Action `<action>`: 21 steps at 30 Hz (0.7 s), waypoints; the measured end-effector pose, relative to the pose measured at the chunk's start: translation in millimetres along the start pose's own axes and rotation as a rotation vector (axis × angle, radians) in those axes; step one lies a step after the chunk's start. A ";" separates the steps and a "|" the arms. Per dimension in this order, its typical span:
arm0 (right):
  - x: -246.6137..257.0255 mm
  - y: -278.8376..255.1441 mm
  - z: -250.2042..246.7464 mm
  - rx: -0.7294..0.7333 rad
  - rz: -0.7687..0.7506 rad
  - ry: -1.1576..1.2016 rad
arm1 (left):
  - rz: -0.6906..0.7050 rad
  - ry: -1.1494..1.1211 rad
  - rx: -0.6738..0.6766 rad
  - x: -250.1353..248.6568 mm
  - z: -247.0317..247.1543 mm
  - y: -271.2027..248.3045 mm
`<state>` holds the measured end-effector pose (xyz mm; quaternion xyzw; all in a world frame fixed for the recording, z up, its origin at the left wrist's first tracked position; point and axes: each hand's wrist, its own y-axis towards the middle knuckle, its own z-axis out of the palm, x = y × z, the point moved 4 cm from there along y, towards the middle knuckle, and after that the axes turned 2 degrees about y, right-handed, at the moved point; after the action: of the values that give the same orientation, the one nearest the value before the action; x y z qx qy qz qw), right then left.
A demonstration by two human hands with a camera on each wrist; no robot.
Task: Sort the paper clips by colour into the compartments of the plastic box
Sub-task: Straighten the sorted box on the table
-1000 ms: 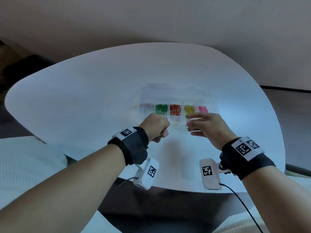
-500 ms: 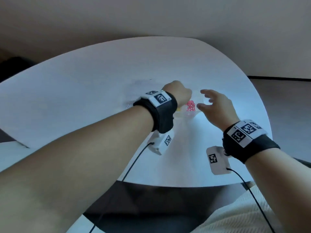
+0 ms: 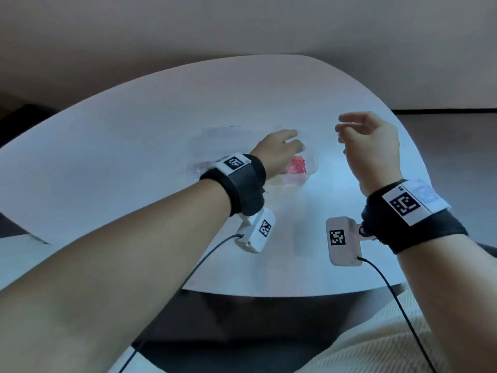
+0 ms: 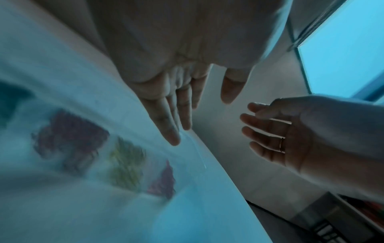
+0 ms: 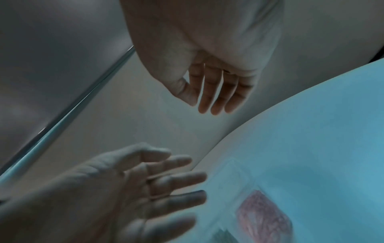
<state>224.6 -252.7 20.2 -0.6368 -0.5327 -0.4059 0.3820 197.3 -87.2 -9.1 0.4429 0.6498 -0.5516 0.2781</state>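
The clear plastic box [image 3: 313,168] lies on the white table, mostly hidden under my left wrist. Its rightmost compartment holds pink clips [image 3: 297,165]. The left wrist view, blurred, shows dark red clips [image 4: 68,139], yellow clips [image 4: 126,162] and pink clips [image 4: 164,179] in separate compartments. My left hand [image 3: 282,149] reaches over the box with straight fingers [image 4: 176,118] and holds nothing; whether it touches the box I cannot tell. My right hand [image 3: 360,135] hovers right of the box, fingers [image 5: 214,92] relaxed and empty.
The box's clear lid [image 3: 215,138] lies open behind it. The white table [image 3: 134,157] has a rounded edge, close on the right of the box. The floor [image 3: 457,144] lies beyond that edge, and a pale cushion [image 3: 376,340] lies at the near right.
My left hand went from a fist at the box's front to straight fingers over its right end. My right hand lifted off the box's front right corner and moved right.
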 end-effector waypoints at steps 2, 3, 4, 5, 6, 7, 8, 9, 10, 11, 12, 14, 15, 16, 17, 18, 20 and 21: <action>8.0 -10.6 11.5 0.024 -0.089 -0.036 | 0.061 0.164 -0.065 3.3 -28.6 -11.1; 10.7 -19.2 22.1 0.070 -0.127 -0.055 | 0.087 0.240 -0.116 5.4 -46.5 -18.4; 12.8 -31.0 35.7 0.141 -0.161 -0.088 | 0.100 0.305 -0.177 10.1 -65.8 -24.6; 13.7 -45.1 51.2 0.232 -0.200 -0.141 | 0.094 0.362 -0.242 16.3 -85.1 -30.0; 14.0 -61.2 68.6 0.338 -0.251 -0.207 | 0.074 0.422 -0.311 23.8 -104.4 -35.7; 13.1 -78.2 86.3 0.451 -0.310 -0.276 | 0.044 0.480 -0.372 31.8 -122.0 -41.5; 11.3 -95.4 103.3 0.562 -0.372 -0.345 | 0.012 0.526 -0.416 40.6 -137.3 -45.8; 8.0 -111.3 119.5 0.665 -0.436 -0.416 | -0.028 0.562 -0.441 49.4 -150.0 -49.6; 3.4 -125.7 134.3 0.753 -0.497 -0.489 | -0.065 0.591 -0.449 58.4 -159.4 -52.1; -2.3 -138.9 148.1 0.822 -0.545 -0.554 | -0.099 0.612 -0.440 67.3 -165.7 -54.0; -7.8 -150.8 160.8 0.878 -0.574 -0.601 | -0.128 0.616 -0.424 76.4 -169.7 -54.9; -18.9 -171.7 184.5 0.983 -0.614 -0.641 | -0.151 0.572 -0.397 92.4 -172.7 -55.5; -23.3 -179.4 194.8 1.030 -0.637 -0.656 | -0.146 0.523 -0.387 98.5 -171.9 -55.8; -26.7 -184.6 203.8 1.070 -0.657 -0.685 | -0.132 0.459 -0.379 103.9 -170.2 -55.6; -28.8 -187.9 211.5 1.103 -0.673 -0.719 | -0.112 0.395 -0.374 108.3 -168.4 -55.8; -30.3 -190.2 218.1 1.133 -0.686 -0.757 | -0.091 0.346 -0.379 111.7 -167.1 -55.9; -31.4 -193.0 227.6 1.159 -0.707 -0.836 | -0.058 0.282 -0.412 115.5 -166.4 -55.8; -32.6 -194.0 231.1 1.148 -0.720 -0.866 | -0.048 0.250 -0.435 117.4 -167.1 -55.3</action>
<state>54.8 -25.1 -87.0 -0.2312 -0.9317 0.1161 0.2551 116.5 105.4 -43.3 0.4217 0.7929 -0.3464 0.2712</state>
